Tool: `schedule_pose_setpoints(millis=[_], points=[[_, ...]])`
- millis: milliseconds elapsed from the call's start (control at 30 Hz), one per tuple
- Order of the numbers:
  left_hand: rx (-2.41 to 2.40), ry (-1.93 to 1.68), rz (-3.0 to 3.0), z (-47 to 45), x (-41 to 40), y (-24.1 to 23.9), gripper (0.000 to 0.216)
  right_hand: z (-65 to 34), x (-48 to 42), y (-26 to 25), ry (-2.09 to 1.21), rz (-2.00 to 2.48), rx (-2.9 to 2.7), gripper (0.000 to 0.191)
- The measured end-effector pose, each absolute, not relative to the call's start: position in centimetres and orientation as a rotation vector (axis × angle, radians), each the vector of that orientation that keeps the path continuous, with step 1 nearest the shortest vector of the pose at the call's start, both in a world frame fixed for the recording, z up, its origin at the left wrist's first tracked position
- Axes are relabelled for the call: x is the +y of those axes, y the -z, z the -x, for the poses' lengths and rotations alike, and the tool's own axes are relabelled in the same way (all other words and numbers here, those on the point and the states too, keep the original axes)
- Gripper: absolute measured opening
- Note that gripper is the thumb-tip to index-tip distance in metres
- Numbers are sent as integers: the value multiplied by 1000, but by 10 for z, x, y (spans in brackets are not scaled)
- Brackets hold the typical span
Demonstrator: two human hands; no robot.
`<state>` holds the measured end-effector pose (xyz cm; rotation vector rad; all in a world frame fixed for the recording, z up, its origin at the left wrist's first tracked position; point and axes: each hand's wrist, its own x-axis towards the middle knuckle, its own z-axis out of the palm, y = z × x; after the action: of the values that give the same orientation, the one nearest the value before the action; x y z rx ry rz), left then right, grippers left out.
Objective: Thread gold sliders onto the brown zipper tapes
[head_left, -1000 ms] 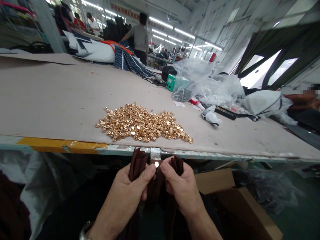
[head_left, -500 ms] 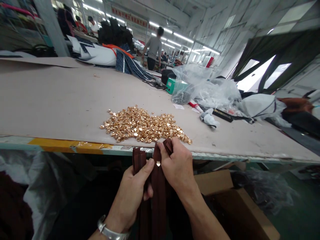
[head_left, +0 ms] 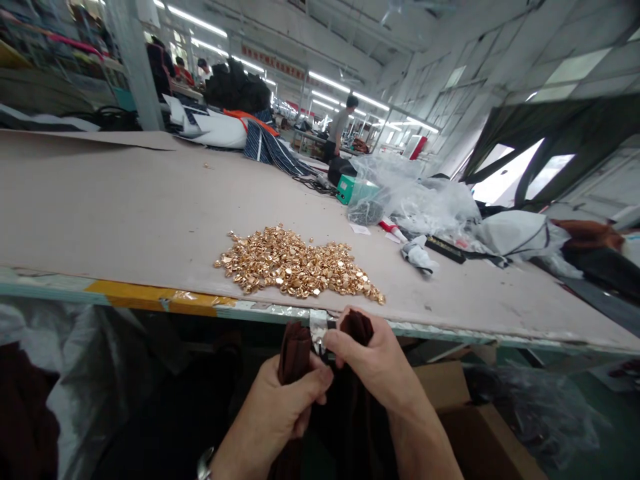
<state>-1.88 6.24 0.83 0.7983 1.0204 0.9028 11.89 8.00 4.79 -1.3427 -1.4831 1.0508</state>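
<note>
The left hand (head_left: pixel 287 400) is closed round a brown, folded left bundle (head_left: pixel 294 350), thumb laid across the front of it and pointing toward the right hand (head_left: pixel 377 360). The right hand curls round a matching right bundle (head_left: pixel 357 325), its thumb reaching out to meet the fingers near the gap between the 2. Neither hand is spread. Both bundles are in front of the person, just below the near edge of the bench (head_left: pixel 125 220), their tops upright and their lower lengths hanging into shadow. A bright spot shows by the right thumb, against the silvery tape (head_left: pixel 319 322) on the edge; whether the fingers pinch a small part there, I cannot tell.

Beyond the hands, apart from them, a pile of gold pieces (head_left: pixel 300 267) lies loose on the bench, near its edge. A green box (head_left: pixel 345 189) and a clear bag (head_left: pixel 415 193) are farther back.

The step in hand looks to be fine fingertip work between the 2 bundles. From this pose, the next move seems to call for a steady left grip and free right fingertips, with neither bundle loosening out of its folds.
</note>
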Motion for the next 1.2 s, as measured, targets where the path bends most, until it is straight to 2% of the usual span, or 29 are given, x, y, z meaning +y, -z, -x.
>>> schedule_pose_setpoints(millis=[67, 200, 333, 467, 600, 800, 900, 1033, 1200], points=[[1036, -919, -766, 19, 62, -6, 28, -122, 84, -50, -910, 1416, -1459, 34], [1044, -939, -747, 22, 67, -2, 28, -115, 103, -52, -398, 1584, -1666, 15], [1048, -941, -745, 23, 69, -2, 28, -100, 121, -52, 22, 1817, -1912, 20], [1030, -951, -732, 25, 69, -4, 25, -95, 129, -51, 195, 1888, -2046, 22], [960, -907, -642, 28, 71, -1, 28, -106, 121, -52, 143, 1769, -2072, 20], [836, -862, -550, 31, 68, 1, 33, -122, 73, -48, -482, 1396, -1959, 13], [811, -860, -535, 30, 65, 1, 30, -123, 55, -38, -652, 1304, -1929, 12], [831, -889, -512, 25, 63, 4, 31, -122, 48, -21, -644, 1251, -1854, 21], [832, -923, -503, 20, 62, 7, 28, -124, 45, -5, -379, 1182, -1960, 48]])
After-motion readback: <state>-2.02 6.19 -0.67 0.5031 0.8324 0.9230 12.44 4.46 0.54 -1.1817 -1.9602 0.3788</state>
